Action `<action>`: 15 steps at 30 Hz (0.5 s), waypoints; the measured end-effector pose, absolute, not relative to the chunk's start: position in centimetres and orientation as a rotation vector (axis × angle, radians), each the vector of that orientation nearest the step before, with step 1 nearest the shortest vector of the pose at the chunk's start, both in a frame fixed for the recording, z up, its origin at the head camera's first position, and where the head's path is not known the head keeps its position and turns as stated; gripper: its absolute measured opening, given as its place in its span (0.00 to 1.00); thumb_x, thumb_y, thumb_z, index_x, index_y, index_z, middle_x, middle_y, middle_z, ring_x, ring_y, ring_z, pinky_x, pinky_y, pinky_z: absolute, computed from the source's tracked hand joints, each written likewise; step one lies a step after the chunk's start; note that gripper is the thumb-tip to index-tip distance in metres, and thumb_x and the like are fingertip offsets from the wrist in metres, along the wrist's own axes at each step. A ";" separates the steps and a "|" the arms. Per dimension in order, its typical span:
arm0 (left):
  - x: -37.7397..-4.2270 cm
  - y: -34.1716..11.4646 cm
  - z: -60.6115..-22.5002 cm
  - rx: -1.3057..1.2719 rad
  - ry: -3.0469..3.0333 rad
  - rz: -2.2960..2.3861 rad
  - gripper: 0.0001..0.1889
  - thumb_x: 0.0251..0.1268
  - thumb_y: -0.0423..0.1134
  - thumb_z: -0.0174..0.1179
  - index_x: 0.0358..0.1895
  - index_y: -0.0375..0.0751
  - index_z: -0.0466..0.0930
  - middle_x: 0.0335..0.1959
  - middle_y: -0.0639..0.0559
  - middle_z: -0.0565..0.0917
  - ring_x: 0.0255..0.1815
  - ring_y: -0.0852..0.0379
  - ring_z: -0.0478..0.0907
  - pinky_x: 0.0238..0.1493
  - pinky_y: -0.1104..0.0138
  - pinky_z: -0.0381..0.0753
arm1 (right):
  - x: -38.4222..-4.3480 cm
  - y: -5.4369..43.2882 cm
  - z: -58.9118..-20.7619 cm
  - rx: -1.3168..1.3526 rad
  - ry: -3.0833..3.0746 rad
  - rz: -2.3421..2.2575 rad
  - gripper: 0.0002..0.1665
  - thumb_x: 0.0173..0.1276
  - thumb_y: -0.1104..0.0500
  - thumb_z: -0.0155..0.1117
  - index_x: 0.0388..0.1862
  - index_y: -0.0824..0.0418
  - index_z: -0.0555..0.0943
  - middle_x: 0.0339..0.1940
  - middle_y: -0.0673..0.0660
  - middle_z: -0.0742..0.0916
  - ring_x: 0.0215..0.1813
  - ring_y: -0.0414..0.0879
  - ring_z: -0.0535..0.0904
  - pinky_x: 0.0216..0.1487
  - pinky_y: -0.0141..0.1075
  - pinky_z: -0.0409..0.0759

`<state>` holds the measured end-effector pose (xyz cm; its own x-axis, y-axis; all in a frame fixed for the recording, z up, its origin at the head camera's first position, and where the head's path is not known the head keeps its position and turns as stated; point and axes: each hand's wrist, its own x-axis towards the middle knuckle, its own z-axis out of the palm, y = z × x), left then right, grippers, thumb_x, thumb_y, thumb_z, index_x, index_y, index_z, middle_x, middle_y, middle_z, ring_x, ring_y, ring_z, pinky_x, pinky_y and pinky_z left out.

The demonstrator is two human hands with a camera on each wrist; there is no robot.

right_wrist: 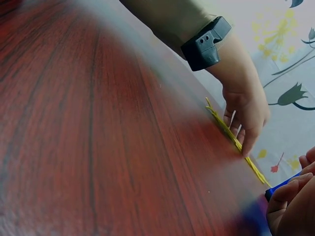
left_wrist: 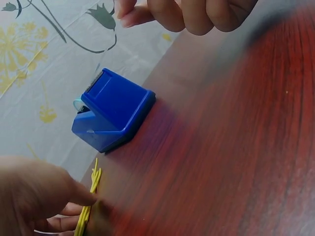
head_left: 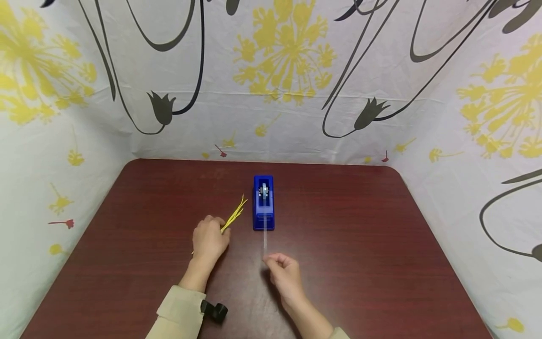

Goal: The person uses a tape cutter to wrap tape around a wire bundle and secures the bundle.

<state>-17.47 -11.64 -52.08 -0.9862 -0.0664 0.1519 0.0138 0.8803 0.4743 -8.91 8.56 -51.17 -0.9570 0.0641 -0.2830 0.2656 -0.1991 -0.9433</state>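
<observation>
Fingers of the right hand (head_left: 284,278) pinch the end of one strip of tape (head_left: 265,242), likely so it pulls tight from the one blue tape holder (left_wrist: 115,105) on the one bench (head_left: 360,235). Fingers of the left hand (head_left: 209,240) pinch one bunch of yellow strings (head_left: 234,218) just left of the holder, maybe so they lie close together; they overlap, so I cannot count them.

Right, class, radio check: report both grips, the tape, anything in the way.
Left grip holding yellow strands. Right grip pinching tape running from blue dispenser. Nothing visible blocking the tape.
</observation>
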 end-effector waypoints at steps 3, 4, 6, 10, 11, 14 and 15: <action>-17.5 -11.7 -52.1 0.039 -2.870 -0.735 0.09 0.59 0.34 0.69 0.41 0.33 0.88 0.34 0.42 0.83 0.36 0.38 0.81 0.40 0.46 0.79 | -9.0 8.6 -51.1 0.393 1.895 -2.299 0.07 0.65 0.68 0.65 0.32 0.75 0.82 0.13 0.43 0.71 0.14 0.33 0.59 0.18 0.25 0.58; -17.5 -11.7 -52.1 0.037 -2.866 -0.738 0.08 0.59 0.33 0.68 0.40 0.33 0.88 0.34 0.42 0.83 0.36 0.38 0.81 0.40 0.46 0.79 | -9.0 8.6 -51.1 0.391 1.893 -2.299 0.07 0.65 0.68 0.65 0.32 0.75 0.82 0.13 0.44 0.71 0.14 0.33 0.59 0.18 0.25 0.58; -17.5 -11.7 -52.1 0.032 -2.859 -0.743 0.08 0.58 0.30 0.65 0.40 0.33 0.88 0.33 0.41 0.83 0.35 0.37 0.81 0.40 0.46 0.79 | -9.0 8.6 -51.1 0.391 1.889 -2.298 0.07 0.65 0.68 0.65 0.32 0.73 0.82 0.13 0.44 0.71 0.14 0.34 0.59 0.18 0.25 0.58; -17.5 -11.7 -52.1 0.033 -2.858 -0.743 0.10 0.57 0.29 0.63 0.42 0.33 0.88 0.35 0.40 0.84 0.36 0.37 0.82 0.41 0.46 0.80 | -9.0 8.6 -51.2 0.396 1.888 -2.293 0.07 0.66 0.67 0.65 0.33 0.73 0.83 0.14 0.44 0.71 0.14 0.34 0.60 0.18 0.25 0.58; -17.4 -11.7 -52.0 0.036 -2.866 -0.730 0.10 0.58 0.30 0.63 0.42 0.33 0.88 0.35 0.41 0.84 0.36 0.37 0.82 0.41 0.47 0.80 | -9.0 8.6 -51.2 0.399 1.890 -2.291 0.07 0.66 0.67 0.65 0.33 0.73 0.83 0.14 0.44 0.71 0.14 0.34 0.60 0.18 0.25 0.59; -17.2 -11.8 -51.8 0.055 -2.901 -0.670 0.08 0.60 0.33 0.67 0.40 0.36 0.89 0.33 0.43 0.83 0.34 0.39 0.81 0.39 0.47 0.79 | -9.1 8.6 -51.2 0.404 1.892 -2.284 0.07 0.66 0.67 0.65 0.34 0.74 0.82 0.14 0.44 0.72 0.14 0.34 0.60 0.18 0.25 0.59; -17.1 -11.8 -51.6 0.062 -2.914 -0.646 0.07 0.60 0.35 0.68 0.39 0.37 0.89 0.32 0.44 0.82 0.33 0.39 0.81 0.38 0.47 0.78 | -9.1 8.6 -51.2 0.403 1.892 -2.283 0.07 0.66 0.67 0.64 0.33 0.74 0.82 0.13 0.44 0.72 0.14 0.34 0.60 0.18 0.25 0.59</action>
<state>-17.11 -11.80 -51.58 -0.9870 -0.0742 0.1426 -0.0070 0.9060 0.4232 -9.06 8.60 -51.24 -0.9528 0.0560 -0.2985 0.2829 -0.1936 -0.9394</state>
